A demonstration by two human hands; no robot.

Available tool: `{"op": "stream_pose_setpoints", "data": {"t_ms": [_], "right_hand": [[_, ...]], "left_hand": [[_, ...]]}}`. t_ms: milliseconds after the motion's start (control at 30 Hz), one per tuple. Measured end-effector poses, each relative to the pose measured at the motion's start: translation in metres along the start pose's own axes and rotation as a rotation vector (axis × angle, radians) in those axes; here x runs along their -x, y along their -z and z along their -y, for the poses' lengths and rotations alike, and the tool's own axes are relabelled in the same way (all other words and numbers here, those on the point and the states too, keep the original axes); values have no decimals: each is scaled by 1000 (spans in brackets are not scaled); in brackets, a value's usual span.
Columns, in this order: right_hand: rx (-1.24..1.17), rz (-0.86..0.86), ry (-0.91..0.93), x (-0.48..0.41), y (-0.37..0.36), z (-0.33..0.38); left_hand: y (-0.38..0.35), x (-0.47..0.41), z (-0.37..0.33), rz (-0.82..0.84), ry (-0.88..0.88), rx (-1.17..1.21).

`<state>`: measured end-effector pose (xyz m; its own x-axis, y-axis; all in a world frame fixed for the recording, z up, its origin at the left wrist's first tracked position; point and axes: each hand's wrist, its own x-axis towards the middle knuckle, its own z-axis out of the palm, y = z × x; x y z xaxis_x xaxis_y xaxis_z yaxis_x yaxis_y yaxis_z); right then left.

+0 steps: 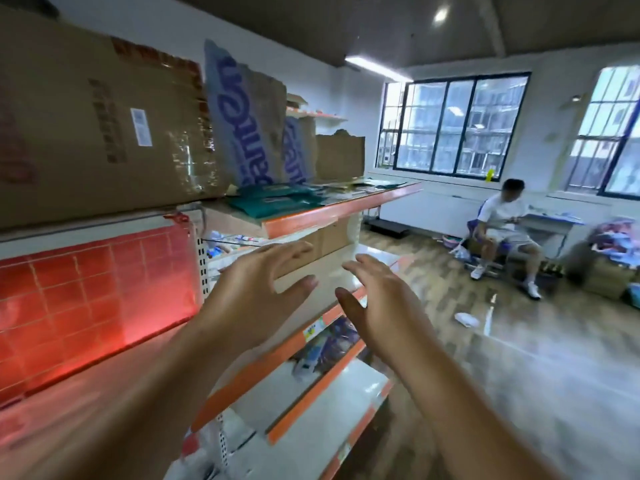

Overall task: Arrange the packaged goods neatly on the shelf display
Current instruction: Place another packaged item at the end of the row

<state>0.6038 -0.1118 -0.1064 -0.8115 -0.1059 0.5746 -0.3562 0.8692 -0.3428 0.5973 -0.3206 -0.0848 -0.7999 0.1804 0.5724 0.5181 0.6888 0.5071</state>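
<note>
A large cardboard box (86,116) sits far left above a red tiled panel (86,289). Right of it, flat teal packets (277,200) lie on the top shelf (346,208), close to its orange front edge. The left hand (256,289) reaches over the middle shelf (263,372), fingers straight, spread, grasping nothing. The right hand (377,306) is just beside it, not touching, fingers likewise released. Below them, blue packaged goods (329,344) lie on a lower shelf (332,393). Rightward the wooden floor (519,368) lies open, with a white scrap (465,319) on it and a seated person (502,230) under the windows (460,126).
</note>
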Motion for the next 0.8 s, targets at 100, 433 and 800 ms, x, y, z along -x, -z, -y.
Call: {"op": "stream_pose_setpoints", "data": {"t_ms": [100, 433, 800], "right_hand": [[15, -18, -55, -6, 27, -43], [113, -89, -150, -50, 57, -136], [213, -74, -176, -185, 35, -203]], "left_hand": [[-33, -28, -25, 8, -39, -1], [-108, -122, -40, 8, -132, 67], [-183, -274, 19, -74, -121, 128]]}}
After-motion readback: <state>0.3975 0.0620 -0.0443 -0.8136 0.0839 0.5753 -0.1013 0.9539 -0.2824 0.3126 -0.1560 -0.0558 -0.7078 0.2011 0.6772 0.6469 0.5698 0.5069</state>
